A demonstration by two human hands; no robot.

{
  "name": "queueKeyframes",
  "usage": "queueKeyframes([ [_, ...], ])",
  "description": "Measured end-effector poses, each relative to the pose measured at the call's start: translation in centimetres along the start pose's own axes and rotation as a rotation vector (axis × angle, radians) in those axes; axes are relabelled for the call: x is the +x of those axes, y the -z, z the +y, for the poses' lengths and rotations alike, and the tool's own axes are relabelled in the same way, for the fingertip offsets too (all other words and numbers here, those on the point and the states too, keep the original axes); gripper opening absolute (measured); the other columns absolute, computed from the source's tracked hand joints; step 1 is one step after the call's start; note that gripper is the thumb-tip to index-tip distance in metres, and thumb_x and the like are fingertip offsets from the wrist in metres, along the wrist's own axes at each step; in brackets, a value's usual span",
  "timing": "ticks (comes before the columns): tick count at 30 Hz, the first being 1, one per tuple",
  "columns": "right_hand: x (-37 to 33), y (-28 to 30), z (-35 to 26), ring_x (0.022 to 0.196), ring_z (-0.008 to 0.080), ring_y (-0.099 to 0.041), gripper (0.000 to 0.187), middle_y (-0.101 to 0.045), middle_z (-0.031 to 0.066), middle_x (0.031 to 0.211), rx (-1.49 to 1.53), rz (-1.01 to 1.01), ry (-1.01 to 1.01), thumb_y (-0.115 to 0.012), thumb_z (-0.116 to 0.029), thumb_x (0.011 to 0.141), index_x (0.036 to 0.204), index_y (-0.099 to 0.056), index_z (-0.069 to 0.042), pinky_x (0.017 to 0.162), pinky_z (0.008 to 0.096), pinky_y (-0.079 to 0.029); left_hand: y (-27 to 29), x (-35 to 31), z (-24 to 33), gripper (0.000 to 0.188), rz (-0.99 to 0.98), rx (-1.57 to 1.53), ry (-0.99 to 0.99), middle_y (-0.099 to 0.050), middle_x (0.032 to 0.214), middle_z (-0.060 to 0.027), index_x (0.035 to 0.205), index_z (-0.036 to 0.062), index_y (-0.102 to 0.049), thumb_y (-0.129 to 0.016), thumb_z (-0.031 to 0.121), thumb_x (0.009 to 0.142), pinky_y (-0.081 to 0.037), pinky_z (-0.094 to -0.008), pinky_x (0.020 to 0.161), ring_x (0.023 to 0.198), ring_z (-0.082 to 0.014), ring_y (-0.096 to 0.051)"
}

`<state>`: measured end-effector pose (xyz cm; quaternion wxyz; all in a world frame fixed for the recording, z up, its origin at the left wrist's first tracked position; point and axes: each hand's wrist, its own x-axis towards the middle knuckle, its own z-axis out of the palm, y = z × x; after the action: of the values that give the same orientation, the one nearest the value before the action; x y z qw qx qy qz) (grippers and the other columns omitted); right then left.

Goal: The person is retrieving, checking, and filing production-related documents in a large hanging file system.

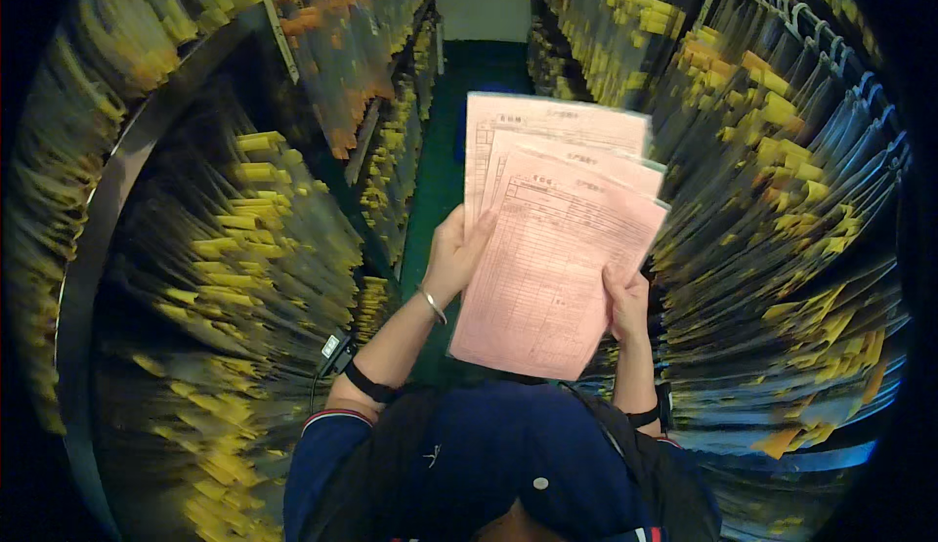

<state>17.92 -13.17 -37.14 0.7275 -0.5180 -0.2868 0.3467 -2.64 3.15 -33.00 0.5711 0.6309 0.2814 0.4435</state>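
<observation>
Shelves (pixel 244 239) of hanging files with yellow tabs (pixel 259 142) line both sides (some tabs orange (pixel 322 5)). A green floor (pixel 435 151) runs between.

Fanned sheets (pixel 557 249) between both hands, tagged racks (pixel 244 239) left and right, probably aisle floor (pixel 440 151) ahead.

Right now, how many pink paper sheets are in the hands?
3 visible, fanned: front sheet between left hand and right hand; middle sheet behind it; back sheet topmost. More may be hidden.

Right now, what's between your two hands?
In the head view, the fanned pink paper forms span between the left hand and the right hand; both hands grip them.
</observation>
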Motion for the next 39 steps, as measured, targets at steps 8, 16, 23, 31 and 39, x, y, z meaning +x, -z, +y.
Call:
queueKeyframes([
  [8,4.2,2.7,4.5,0.076,0.0407,-0.058,0.029,-0.06,0.0246,0.083,-1.179,0.06,0.24,-0.056,-0.005,0.082,0.11,-0.06,-0.009,0.068,0.0407,-0.049,0.3,5.8,-9.4,0.068,-0.405,0.204,0.221,-0.046,0.123,-0.0204,0.129,-0.0003,-0.039,-0.066,0.038,0.079,-0.046,-0.0361,0.087,0.109,-0.0296,-0.052],
  [16,16.0,7.3,14.6,0.074,0.0411,-0.057,0.022,-0.06,0.0219,0.079,-1.38,0.029,-0.043,-0.057,-0.008,0.079,0.099,-0.063,-0.014,0.064,0.0464,-0.047,-0.2,20.0,-16.6,0.04,-0.673,0.312,0.248,-0.065,0.094,-0.0088,0.112,0.0008,-0.058,-0.067,0.025,0.082,-0.049,-0.0283,0.079,0.087,-0.0156,-0.062],
  [23,32.7,5.8,18.0,0.071,0.0408,-0.059,0.016,-0.061,0.0209,0.075,-1.458,-0.186,-0.259,-0.056,-0.023,0.083,0.092,-0.065,-0.012,0.064,0.0474,-0.047,3.0,44.4,-35.6,0.039,-0.69,0.473,0.376,-0.066,0.094,-0.0123,0.104,0.0017,-0.062,-0.068,0.029,0.077,-0.05,-0.0323,0.078,0.087,-0.0215,-0.064],
  [31,41.5,3.1,18.0,0.077,0.038,-0.06,0.02,-0.064,0.0186,0.081,-1.367,-0.046,-0.616,-0.057,-0.019,0.079,0.094,-0.065,-0.008,0.07,0.0449,-0.047,3.5,69.5,-60.6,0.027,-0.601,0.974,0.287,-0.066,0.087,-0.0168,0.086,0.0055,-0.067,-0.06,0.028,0.073,-0.05,-0.0374,0.075,0.083,-0.0339,-0.062],
  [39,51.1,-3.6,23.3,0.079,0.0375,-0.06,0.021,-0.064,0.018,0.083,-1.345,0.187,-0.924,-0.057,-0.017,0.078,0.095,-0.065,-0.008,0.071,0.0444,-0.047,-1.4,85.7,-80.1,0.029,-0.37,0.64,0.358,-0.066,0.082,-0.0134,0.078,0.0037,-0.067,-0.064,0.031,0.069,-0.049,-0.0393,0.076,0.081,-0.0333,-0.062],
])
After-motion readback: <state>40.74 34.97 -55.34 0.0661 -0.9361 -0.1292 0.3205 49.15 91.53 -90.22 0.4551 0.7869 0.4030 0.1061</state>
